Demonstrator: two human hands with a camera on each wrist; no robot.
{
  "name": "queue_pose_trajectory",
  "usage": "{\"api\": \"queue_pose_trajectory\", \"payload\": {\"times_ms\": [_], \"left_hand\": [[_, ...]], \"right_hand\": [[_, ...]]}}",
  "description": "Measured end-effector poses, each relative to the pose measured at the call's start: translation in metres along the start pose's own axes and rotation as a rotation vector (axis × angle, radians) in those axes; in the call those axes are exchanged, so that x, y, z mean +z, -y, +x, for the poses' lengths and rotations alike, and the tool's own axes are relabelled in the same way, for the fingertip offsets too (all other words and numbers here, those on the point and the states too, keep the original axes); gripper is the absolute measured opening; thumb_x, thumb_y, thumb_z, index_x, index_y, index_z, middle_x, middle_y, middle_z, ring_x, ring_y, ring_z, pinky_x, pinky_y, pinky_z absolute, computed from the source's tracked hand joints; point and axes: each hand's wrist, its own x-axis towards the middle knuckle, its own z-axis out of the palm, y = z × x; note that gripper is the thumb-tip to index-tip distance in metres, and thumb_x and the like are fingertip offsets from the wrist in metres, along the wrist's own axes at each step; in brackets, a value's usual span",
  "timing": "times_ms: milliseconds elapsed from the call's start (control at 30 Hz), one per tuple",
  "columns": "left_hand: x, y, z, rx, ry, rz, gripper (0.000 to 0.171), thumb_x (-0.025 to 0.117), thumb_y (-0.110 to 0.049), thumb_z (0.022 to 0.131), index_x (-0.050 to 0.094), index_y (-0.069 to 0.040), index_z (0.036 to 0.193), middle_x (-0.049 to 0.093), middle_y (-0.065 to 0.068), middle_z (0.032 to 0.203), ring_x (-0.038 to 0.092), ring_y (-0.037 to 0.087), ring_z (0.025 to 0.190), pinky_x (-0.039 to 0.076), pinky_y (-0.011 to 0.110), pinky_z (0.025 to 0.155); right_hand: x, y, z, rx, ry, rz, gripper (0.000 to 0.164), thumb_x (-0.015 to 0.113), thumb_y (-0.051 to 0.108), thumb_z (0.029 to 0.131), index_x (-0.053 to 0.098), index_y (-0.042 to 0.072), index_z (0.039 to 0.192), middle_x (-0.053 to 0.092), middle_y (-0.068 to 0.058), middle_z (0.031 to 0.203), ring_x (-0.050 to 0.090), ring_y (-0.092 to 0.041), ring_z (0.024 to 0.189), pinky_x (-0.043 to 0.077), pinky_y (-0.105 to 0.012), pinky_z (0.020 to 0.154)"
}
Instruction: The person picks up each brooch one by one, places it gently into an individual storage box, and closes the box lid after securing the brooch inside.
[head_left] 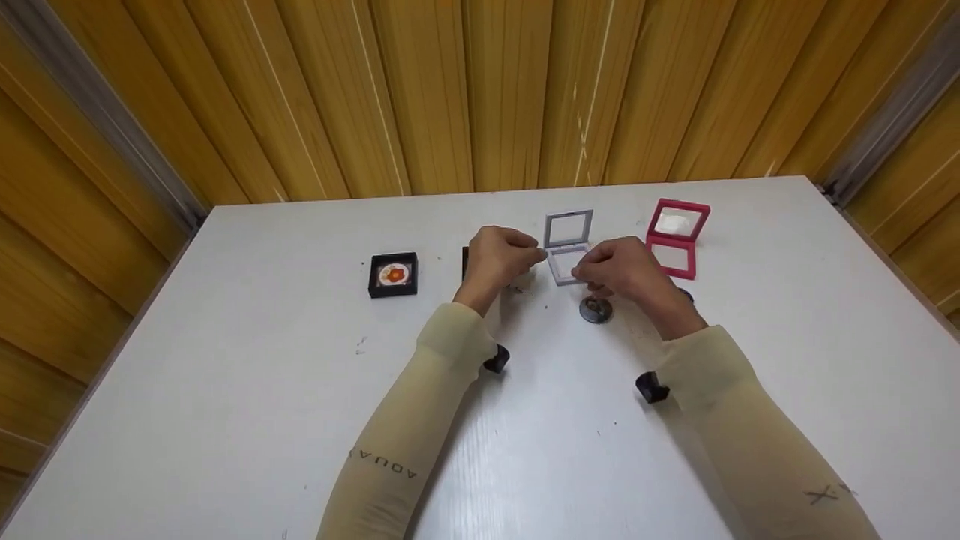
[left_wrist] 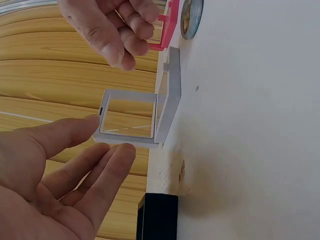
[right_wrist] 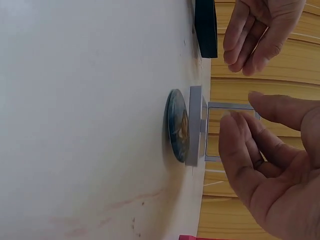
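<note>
A lavender hinged display case (head_left: 568, 264) stands unfolded, its clear-windowed lid (left_wrist: 129, 95) upright. My left hand (head_left: 496, 262) hovers just left of it, thumb and fingers loosely bent with a gap between them and holding nothing. Over the case's front right corner hangs my right hand (head_left: 621, 268), fingers curved and likewise holding nothing. In the right wrist view, my left hand (right_wrist: 265, 32) is plainly apart from the case. Below my right hand, a round, dark bluish disc with a picture on it (head_left: 596, 309) lies on the table in front of the case.
A pink hinged case (head_left: 677, 240) stands unfolded at the right. At the left is a black square case (head_left: 394, 293) holding a white disc with a red-orange flower. Another black case (left_wrist: 159, 217) is mostly hidden behind my left hand in the head view. Wooden panels (head_left: 450, 97) rise behind the white table (head_left: 262, 390).
</note>
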Motion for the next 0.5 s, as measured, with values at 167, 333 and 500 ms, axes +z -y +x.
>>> {"api": "queue_pose_trajectory", "payload": {"times_ms": [167,333,500], "left_hand": [[0.009,-0.003,-0.006,0.001,0.079,0.032,0.015,0.088,-0.014,0.090,0.083,-0.007,0.102,0.074,0.003,0.094,0.069,0.017,0.082,0.062,0.034,0.081],[0.021,-0.002,-0.011,0.024,0.172,0.051,0.009,0.089,-0.009,0.087,0.083,-0.006,0.093,0.075,0.003,0.086,0.070,0.017,0.078,0.062,0.032,0.076],[0.032,-0.001,-0.014,0.059,0.229,0.114,0.009,0.090,-0.007,0.086,0.084,-0.007,0.092,0.075,0.002,0.080,0.070,0.017,0.073,0.060,0.030,0.071]], "right_hand": [[-0.008,-0.007,-0.004,0.003,0.019,-0.041,0.036,0.073,0.024,0.103,0.070,-0.001,0.129,0.067,-0.020,0.123,0.063,-0.031,0.106,0.056,-0.038,0.098],[-0.014,-0.015,-0.007,0.019,0.029,-0.110,0.040,0.076,0.028,0.101,0.071,-0.001,0.128,0.066,-0.019,0.121,0.060,-0.032,0.105,0.055,-0.038,0.094],[-0.021,-0.020,-0.009,0.040,0.033,-0.179,0.041,0.077,0.028,0.099,0.071,-0.001,0.127,0.067,-0.019,0.117,0.061,-0.031,0.100,0.055,-0.037,0.089]]}}
